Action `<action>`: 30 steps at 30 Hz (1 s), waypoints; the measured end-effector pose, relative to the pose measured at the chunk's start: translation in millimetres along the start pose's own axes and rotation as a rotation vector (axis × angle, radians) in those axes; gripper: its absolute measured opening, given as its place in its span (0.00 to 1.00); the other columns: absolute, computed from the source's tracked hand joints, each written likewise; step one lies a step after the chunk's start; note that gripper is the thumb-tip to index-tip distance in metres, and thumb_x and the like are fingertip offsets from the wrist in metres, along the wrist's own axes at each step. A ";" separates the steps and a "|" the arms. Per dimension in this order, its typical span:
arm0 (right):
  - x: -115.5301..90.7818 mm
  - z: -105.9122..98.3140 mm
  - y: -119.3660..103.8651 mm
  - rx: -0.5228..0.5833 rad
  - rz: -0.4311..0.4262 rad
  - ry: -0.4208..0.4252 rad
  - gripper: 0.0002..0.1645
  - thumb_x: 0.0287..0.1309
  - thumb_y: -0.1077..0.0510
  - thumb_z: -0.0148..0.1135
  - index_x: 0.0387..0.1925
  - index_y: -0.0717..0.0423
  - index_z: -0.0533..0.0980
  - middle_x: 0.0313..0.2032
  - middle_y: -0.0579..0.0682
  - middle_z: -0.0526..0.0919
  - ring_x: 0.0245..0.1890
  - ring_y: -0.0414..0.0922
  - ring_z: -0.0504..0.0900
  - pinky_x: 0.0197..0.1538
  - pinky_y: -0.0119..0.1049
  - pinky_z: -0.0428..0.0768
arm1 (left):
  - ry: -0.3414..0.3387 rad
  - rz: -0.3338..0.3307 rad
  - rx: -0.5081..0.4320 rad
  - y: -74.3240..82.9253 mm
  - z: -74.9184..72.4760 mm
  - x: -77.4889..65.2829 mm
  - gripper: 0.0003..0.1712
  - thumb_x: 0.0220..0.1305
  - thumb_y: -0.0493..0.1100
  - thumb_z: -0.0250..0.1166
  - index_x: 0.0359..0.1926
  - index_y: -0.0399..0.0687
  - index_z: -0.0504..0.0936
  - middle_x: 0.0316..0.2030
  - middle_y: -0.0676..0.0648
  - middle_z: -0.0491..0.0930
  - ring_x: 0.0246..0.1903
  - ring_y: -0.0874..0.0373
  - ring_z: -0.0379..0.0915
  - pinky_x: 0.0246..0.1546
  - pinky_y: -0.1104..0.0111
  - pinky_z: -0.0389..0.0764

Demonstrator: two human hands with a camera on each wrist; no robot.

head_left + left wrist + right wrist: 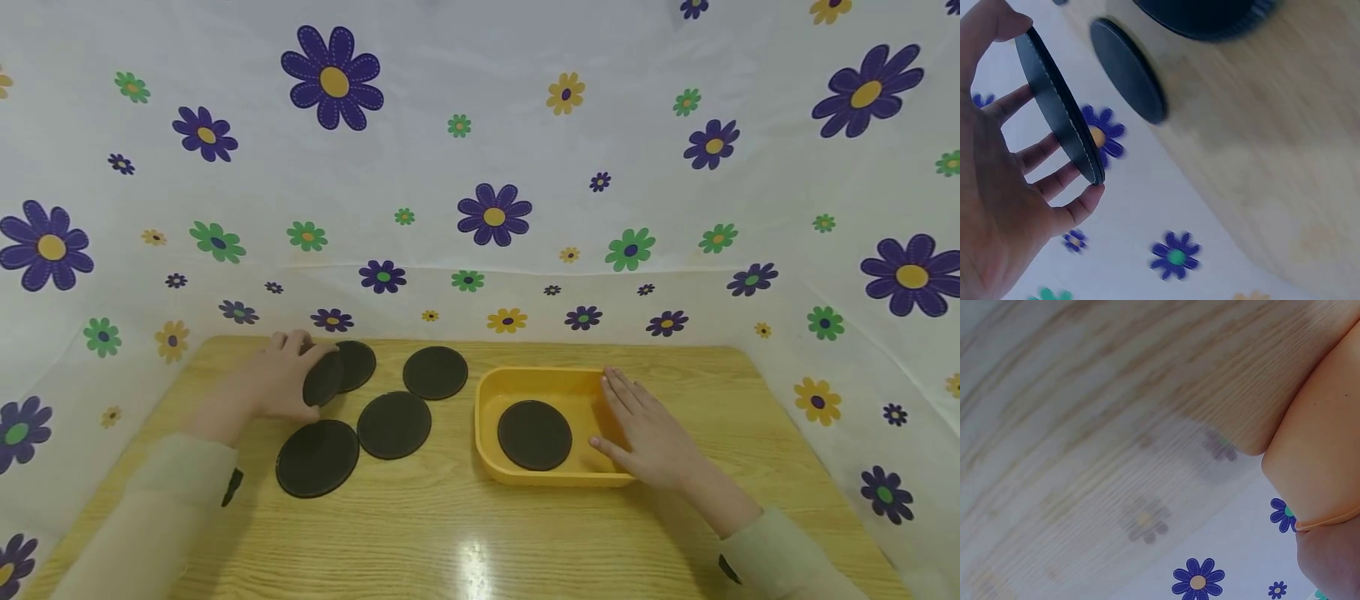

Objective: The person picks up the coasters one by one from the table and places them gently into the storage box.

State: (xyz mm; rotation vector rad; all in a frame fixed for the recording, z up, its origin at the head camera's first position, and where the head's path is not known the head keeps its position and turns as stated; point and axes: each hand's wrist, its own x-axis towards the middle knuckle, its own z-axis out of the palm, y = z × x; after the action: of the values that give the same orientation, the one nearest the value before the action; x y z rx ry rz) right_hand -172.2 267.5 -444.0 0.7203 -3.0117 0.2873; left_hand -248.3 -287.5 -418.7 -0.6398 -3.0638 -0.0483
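My left hand (pixel 281 379) holds a black round coaster (pixel 322 381) by its edges, tilted above the table. In the left wrist view, light stitching runs along the rim of this coaster (pixel 1060 103), with the thumb at one end and fingertips along the other side. Just behind it lies another black coaster (pixel 357 365). My right hand (pixel 652 433) rests on the right end of a yellow plastic tray (pixel 555 479), fingers straight and thumb over the inside. One black coaster (pixel 535 435) lies flat in the tray.
Between the left hand and the tray, more black coasters lie flat: one at the back (pixel 435 372), one in the middle (pixel 394 425) and one nearer the front (pixel 318 458). A white flowered cloth (pixel 420 167) hangs behind and beside the wooden table (pixel 420 542).
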 end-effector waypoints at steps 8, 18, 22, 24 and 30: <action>0.8 1.0 -1.7 0.005 -0.004 -0.002 0.54 0.76 0.36 0.54 0.82 0.69 0.50 0.84 0.66 0.47 0.84 0.65 0.49 0.85 0.39 0.33 | 0.043 0.153 0.031 43.0 -16.8 13.8 0.56 0.39 0.58 0.81 0.73 0.51 0.73 0.64 0.30 0.70 0.60 0.31 0.68 0.53 0.35 0.81; 2.1 1.5 -0.1 -0.011 -0.017 0.015 0.53 0.76 0.37 0.54 0.82 0.71 0.51 0.84 0.66 0.48 0.84 0.65 0.50 0.82 0.31 0.26 | 0.046 0.274 0.047 91.9 -30.9 35.3 0.56 0.42 0.58 0.80 0.75 0.56 0.71 0.67 0.33 0.68 0.63 0.34 0.68 0.58 0.36 0.78; 2.1 1.4 0.1 -0.006 -0.016 0.010 0.53 0.76 0.36 0.54 0.82 0.71 0.51 0.84 0.66 0.47 0.84 0.66 0.50 0.82 0.31 0.26 | 0.019 0.309 0.046 112.5 -36.4 43.7 0.56 0.43 0.59 0.80 0.75 0.58 0.70 0.68 0.34 0.67 0.65 0.35 0.65 0.60 0.37 0.77; 1.7 1.6 0.5 -0.007 -0.015 0.010 0.53 0.76 0.36 0.54 0.82 0.71 0.51 0.84 0.66 0.47 0.84 0.66 0.50 0.82 0.32 0.26 | 0.004 0.327 0.042 123.6 -39.2 47.4 0.55 0.44 0.59 0.80 0.76 0.58 0.70 0.69 0.35 0.67 0.65 0.35 0.65 0.60 0.38 0.77; 1.0 3.0 2.0 -0.013 -0.012 0.012 0.53 0.76 0.37 0.55 0.82 0.71 0.51 0.84 0.66 0.47 0.84 0.66 0.50 0.81 0.30 0.25 | 0.003 0.385 0.054 156.5 -41.0 62.0 0.56 0.44 0.61 0.79 0.76 0.58 0.70 0.70 0.36 0.66 0.66 0.38 0.65 0.62 0.42 0.77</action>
State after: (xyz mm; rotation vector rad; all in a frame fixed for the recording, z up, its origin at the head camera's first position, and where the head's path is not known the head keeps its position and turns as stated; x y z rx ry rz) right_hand -174.0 268.3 -447.2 0.7327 -2.9935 0.2706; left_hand -242.2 -120.6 -372.3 -1.2062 -2.8672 0.0364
